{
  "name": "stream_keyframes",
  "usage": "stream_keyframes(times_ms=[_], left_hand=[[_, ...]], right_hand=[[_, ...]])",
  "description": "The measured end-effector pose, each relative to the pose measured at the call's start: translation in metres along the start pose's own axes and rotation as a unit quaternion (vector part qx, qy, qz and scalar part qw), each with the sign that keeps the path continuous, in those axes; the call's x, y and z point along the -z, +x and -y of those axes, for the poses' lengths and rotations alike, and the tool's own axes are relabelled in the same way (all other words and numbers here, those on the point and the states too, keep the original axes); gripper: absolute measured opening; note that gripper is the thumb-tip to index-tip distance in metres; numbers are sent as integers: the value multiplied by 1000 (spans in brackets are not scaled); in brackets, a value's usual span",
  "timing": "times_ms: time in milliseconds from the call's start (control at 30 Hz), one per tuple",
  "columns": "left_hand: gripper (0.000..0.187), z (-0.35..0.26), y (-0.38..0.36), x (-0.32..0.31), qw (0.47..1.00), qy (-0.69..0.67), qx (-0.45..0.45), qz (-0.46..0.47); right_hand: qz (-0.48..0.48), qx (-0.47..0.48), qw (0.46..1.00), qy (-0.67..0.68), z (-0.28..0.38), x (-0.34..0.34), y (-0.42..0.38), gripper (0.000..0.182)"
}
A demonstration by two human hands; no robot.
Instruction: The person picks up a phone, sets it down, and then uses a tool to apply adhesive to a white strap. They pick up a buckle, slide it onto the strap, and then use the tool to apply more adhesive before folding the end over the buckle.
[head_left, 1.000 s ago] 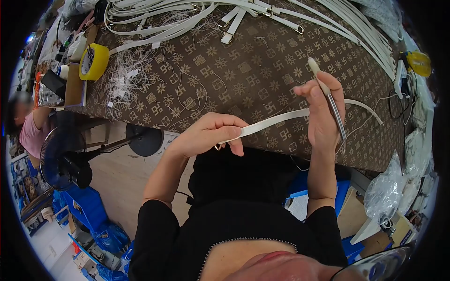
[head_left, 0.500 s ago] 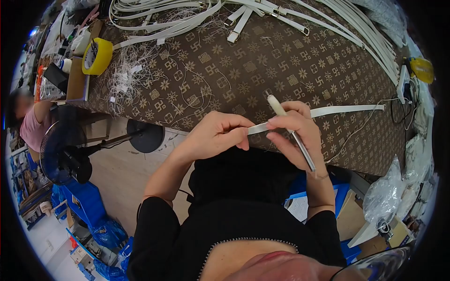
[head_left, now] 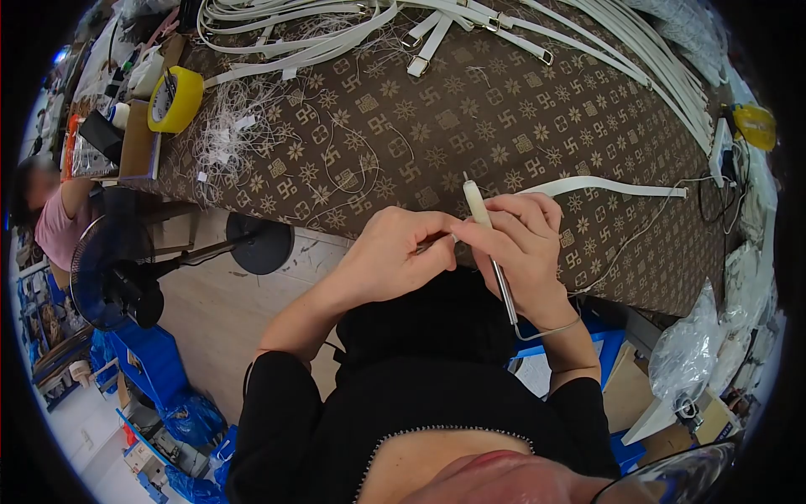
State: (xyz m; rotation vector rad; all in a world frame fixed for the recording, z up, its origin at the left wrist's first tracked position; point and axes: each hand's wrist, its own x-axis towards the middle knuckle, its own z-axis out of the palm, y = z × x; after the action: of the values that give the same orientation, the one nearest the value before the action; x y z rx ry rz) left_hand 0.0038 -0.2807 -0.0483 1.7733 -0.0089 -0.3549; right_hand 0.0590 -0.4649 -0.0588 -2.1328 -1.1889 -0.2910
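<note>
My left hand (head_left: 401, 254) is closed in a pinch around one end of a narrow white belt (head_left: 617, 183), mostly hidden by the fingers. My right hand (head_left: 522, 252) meets it fingertip to fingertip and holds a corded pen-like tool (head_left: 476, 204) with a cream grip and a silver shaft. The tool's thin tip points away from me over the cloth, and its cord loops by my right wrist. From behind my right fingers the belt runs across the table to the right. Whether the right fingertips also press on the belt is hard to see.
White belts with buckles (head_left: 420, 63) lie along the back of the patterned tablecloth (head_left: 470, 134). Left of them are loose thread clippings (head_left: 235, 126) and yellow tape (head_left: 175, 101). A black fan (head_left: 117, 277) and a person in pink (head_left: 63, 223) are at left. A plastic bag (head_left: 687, 353) hangs right.
My hands have come together, hiding the belt piece that showed between them. The tool has shifted left and stands more upright. The belt now arches up behind my right hand.
</note>
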Motion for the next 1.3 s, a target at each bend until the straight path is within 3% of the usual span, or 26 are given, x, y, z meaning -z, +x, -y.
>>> stream_keyframes(times_ms=[133,267,333,400,467,667,767,967,1300], left_hand=[[24,0,2,-3,998,-44,43,7],[25,2,3,-5,985,-146,83,35],[26,0,3,-3,976,-184,104,48],[26,-1,3,0,965,-221,124,60],[27,-1,4,3,966,-215,121,79],[27,5,4,3,960,-236,125,81],[28,8,3,-1,961,-245,110,62],[27,10,2,-6,992,-113,46,14],[27,6,-1,-9,997,-72,26,2]], right_hand=[[-25,43,997,-52,3,-3,-2,20],[-45,48,998,-20,-5,-11,-4,21],[-77,-17,991,106,-13,-18,-5,27],[-77,-45,985,146,-12,-18,-6,31],[-100,-164,941,280,-9,-19,-9,26],[-66,-200,905,370,-15,-8,-14,29],[-65,-120,951,279,-18,-6,-9,28],[-38,-72,977,198,-11,-2,-8,28],[-48,2,995,85,-14,-8,-15,28]])
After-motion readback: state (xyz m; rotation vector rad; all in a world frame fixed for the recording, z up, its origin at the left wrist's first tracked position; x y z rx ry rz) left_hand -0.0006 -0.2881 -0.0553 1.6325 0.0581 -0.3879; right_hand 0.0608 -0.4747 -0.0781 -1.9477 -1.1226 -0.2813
